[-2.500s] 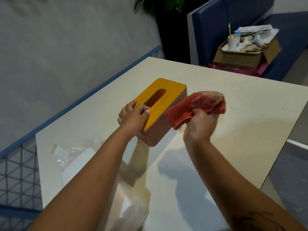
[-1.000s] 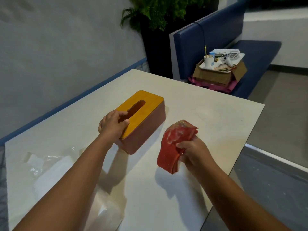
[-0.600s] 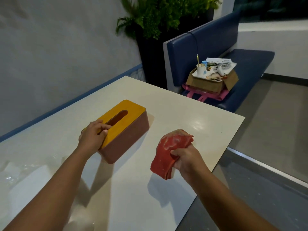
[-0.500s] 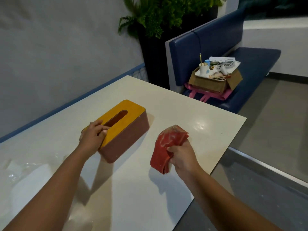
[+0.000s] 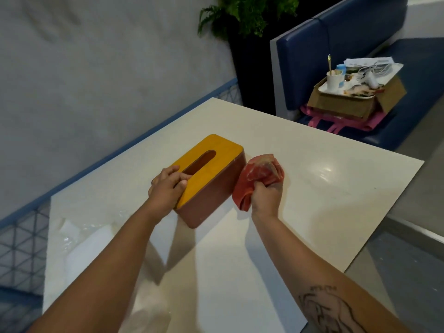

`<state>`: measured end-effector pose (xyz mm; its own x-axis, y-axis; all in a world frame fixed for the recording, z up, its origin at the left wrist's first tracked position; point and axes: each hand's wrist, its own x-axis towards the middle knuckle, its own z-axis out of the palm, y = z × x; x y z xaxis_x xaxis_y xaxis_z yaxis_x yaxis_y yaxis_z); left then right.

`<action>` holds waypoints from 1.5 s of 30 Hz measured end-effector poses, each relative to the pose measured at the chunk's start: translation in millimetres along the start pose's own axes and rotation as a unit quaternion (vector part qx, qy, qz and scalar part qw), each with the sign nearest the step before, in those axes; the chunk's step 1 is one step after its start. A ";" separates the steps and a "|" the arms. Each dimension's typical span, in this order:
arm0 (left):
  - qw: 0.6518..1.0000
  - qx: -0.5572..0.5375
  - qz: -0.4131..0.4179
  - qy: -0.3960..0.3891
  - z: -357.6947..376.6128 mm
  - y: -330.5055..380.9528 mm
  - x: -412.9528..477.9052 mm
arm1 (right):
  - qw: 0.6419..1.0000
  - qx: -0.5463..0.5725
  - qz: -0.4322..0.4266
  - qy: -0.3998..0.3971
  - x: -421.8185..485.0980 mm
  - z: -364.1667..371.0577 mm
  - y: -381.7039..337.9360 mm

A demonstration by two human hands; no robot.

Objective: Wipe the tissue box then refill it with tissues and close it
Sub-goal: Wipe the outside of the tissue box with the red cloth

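Red cloth [image 5: 258, 179] gripped in right hand [image 5: 265, 197] against tissue box [image 5: 211, 179] side, left hand [image 5: 167, 188] fingers curled, steadying near lid end, white table [image 5: 312, 188].

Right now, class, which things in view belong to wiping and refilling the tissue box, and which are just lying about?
Part of the job:
yellow-lidded brown tissue box, steadied by left hand
crumpled red cloth in right hand
clear plastic pack of white tissues

Lying about:
cardboard box with tray and white cup
potted fern
blue bench
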<state>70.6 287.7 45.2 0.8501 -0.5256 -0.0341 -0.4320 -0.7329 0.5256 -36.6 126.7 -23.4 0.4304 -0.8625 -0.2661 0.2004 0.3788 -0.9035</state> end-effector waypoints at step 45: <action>0.999 0.033 0.025 0.008 2.6 -6.1 8.7 | 0.926 0.275 0.253 -0.050 -110.4 -17.1 9.7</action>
<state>79.8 286.4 39.5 0.8316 -0.5554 0.0036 -0.4921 -0.7338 0.4683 -97.2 219.8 -8.6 0.6649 -0.5038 -0.5514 0.3574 0.8629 -0.3574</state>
